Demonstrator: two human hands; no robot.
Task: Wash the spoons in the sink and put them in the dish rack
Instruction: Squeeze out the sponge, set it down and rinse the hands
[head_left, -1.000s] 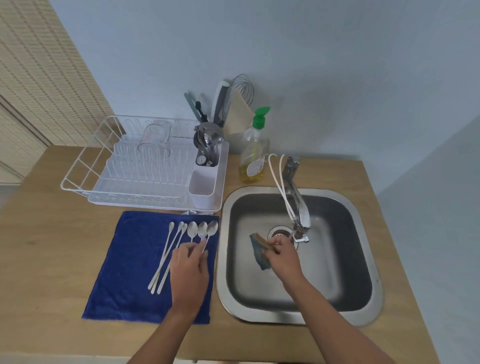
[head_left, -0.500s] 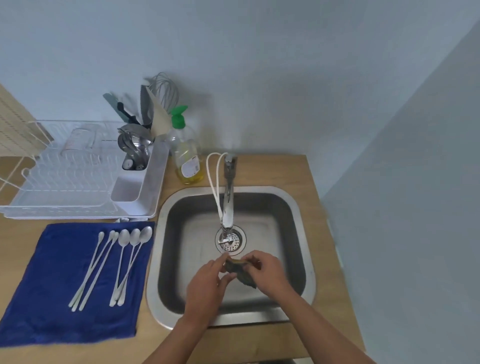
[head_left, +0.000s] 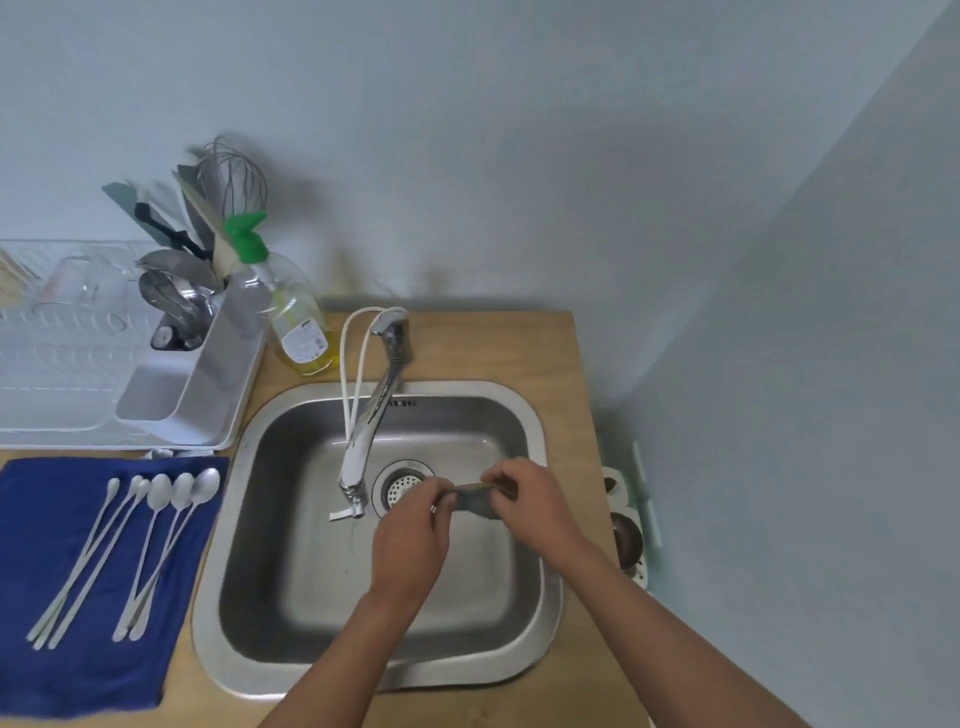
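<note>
Meanwhile both hands work over the sink, the left hand and right hand pinching a sponge between them, while the spoons lie on the blue towel leftward, nearer the left hand, handles pointing toward the person.

A small home kitchen corner.
A steel sink with a swivel tap is set into a wooden counter; at the counter's back left stand a white dish rack, a utensil caddy (whisk poking out) and a dish-soap bottle.
</note>
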